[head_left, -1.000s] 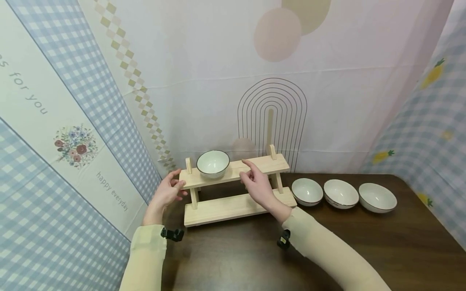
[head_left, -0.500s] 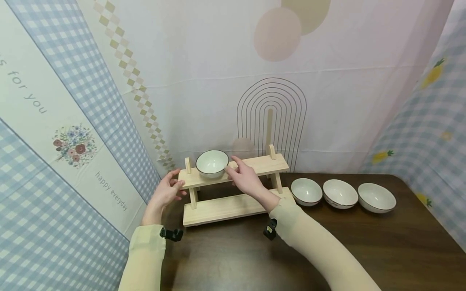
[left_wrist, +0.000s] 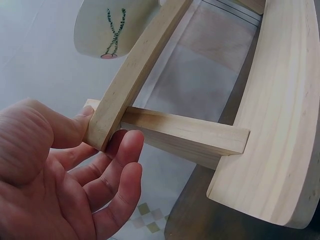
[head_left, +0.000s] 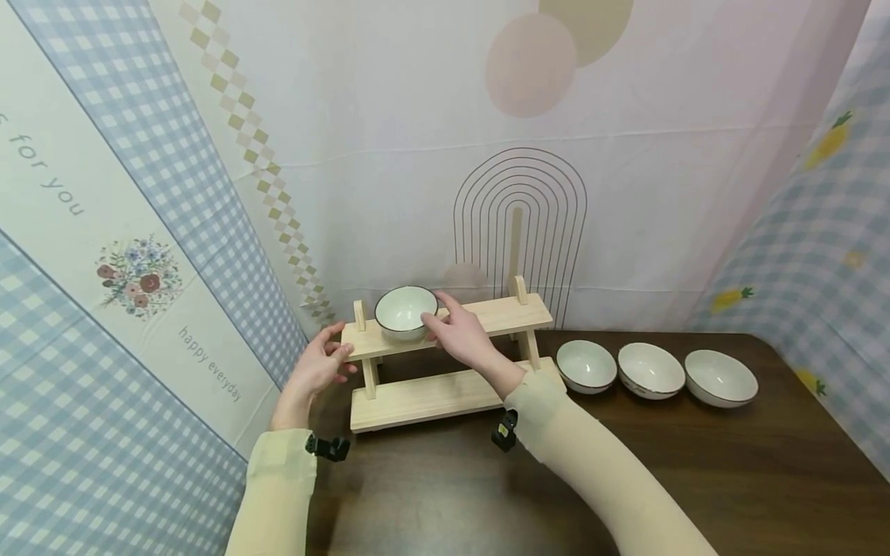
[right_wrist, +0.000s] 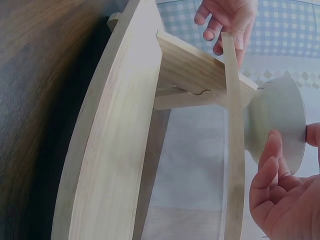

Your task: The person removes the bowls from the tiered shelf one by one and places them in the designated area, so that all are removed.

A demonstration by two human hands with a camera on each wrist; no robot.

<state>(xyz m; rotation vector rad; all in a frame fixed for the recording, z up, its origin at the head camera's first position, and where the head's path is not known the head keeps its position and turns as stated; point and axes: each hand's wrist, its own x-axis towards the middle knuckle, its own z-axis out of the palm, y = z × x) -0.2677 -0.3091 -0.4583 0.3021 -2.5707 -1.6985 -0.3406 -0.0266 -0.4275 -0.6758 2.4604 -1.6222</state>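
Note:
A white bowl (head_left: 406, 310) with a dark rim stands on the upper tier of a two-tier wooden display shelf (head_left: 431, 398), towards its left end. My right hand (head_left: 464, 333) grips the bowl's right side, thumb and forefinger at the rim; the right wrist view shows curled fingers (right_wrist: 270, 165) against its outer wall. At the upper tier's left end, my left hand (head_left: 320, 367) pinches the board, with the thumb (left_wrist: 70, 127) on top and the forefinger partly hidden beneath. A green and pink painted pattern shows on the bowl (left_wrist: 112, 30) in the left wrist view.
To the right of the shelf, three more bowls stand in a row on the dark wooden table (head_left: 431, 494): a near one (head_left: 586, 367), a middle one (head_left: 651, 371) and a far-right one (head_left: 720, 378). Patterned cloth (head_left: 389, 116) hangs behind and at both sides.
My right hand has moved left along the upper tier from its middle to the bowl and taken hold of its right side. The left hand and the shelf stay in place.

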